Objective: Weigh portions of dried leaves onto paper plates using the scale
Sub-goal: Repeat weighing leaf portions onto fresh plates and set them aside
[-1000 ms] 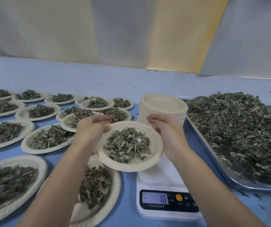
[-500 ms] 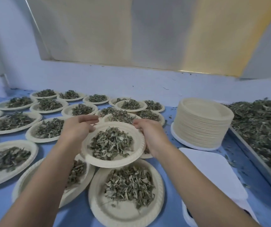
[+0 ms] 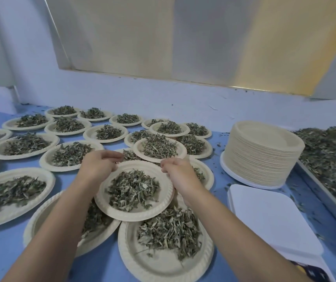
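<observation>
Two grips — left hand [image 3: 100, 166], right hand [image 3: 180, 173] — pinch the plate [image 3: 136, 214] between them.

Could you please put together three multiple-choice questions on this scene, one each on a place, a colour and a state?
1. Where is the stack of empty plates?
A. Left of the filled plates
B. Between the filled plates and the tray of loose leaves
C. On the scale

2. What colour is the table?
A. Blue
B. Red
C. Black

3. What lies on the scale's white platform?
A. A filled plate
B. A heap of leaves
C. Nothing

Answers:
1 B, it stands right of the filled plates and left of the tray.
2 A, the bare tabletop between the plates is blue.
3 C, the platform shows bare; the left hand and right hand hold a portioned plate over other plates instead.
</observation>
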`<state>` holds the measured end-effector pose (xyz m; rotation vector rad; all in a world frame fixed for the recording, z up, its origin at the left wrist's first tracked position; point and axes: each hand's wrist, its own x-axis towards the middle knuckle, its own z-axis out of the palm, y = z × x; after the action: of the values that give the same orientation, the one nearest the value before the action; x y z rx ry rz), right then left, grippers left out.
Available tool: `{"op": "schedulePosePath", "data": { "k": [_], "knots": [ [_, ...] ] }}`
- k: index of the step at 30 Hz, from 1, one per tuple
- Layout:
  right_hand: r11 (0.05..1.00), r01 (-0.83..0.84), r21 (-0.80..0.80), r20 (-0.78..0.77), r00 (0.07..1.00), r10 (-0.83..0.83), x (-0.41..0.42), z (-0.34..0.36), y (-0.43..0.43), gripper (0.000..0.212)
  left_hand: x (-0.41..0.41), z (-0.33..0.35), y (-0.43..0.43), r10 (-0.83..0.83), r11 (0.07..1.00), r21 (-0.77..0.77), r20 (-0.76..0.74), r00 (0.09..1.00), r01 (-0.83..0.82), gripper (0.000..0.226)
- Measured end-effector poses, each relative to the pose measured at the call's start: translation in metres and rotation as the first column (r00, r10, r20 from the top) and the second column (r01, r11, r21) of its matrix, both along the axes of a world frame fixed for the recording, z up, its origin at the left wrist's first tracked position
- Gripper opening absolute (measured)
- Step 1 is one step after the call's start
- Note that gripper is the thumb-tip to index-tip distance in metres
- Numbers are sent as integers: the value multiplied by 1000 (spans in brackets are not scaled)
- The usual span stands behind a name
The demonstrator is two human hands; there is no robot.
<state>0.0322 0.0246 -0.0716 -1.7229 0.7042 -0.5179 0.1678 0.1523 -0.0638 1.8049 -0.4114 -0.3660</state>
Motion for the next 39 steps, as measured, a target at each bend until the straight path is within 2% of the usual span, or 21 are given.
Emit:
{"op": "schedulePosePath", "data": {
  "k": [7,13,20,23,25,30,32,35,39],
  "knots": [
    [997,-18,-70,-18,1000,17,2,-4,3,20,3,-2,2,-6,999,33,2,1000,5,41],
    [996,8,-93,-22,1000,-10,2,-1,3,29,7,-2,3,20,1000,24,32,999,-20,29],
    [994,61,-86,12,998,-60,-6,4,-3,27,-4,10,-3,77,997,-2,201,977,-78,27],
    [995,68,-70,40,997,-65,-11,7,-5,26,-17,19,-11,74,997,-48,228,971,-64,27],
    [996,51,-68,52,998,-48,-14,10,-7,20,-28,27,-19,34,994,-112,195,980,-12,28],
    [988,61,-141,81,995,-50,-31,20,-16,23,-64,45,-51,-96,950,-285,114,989,125,27],
    [976,78,-204,81,995,-62,-44,22,-21,23,-80,51,-67,-139,933,-320,100,985,165,29],
    [912,141,-386,94,989,-113,-70,28,-31,22,-108,57,-92,-217,904,-355,94,972,236,31],
    [711,241,-660,138,970,-200,-103,35,-51,19,-145,61,-119,-297,862,-421,35,954,283,31]
  ]
}}
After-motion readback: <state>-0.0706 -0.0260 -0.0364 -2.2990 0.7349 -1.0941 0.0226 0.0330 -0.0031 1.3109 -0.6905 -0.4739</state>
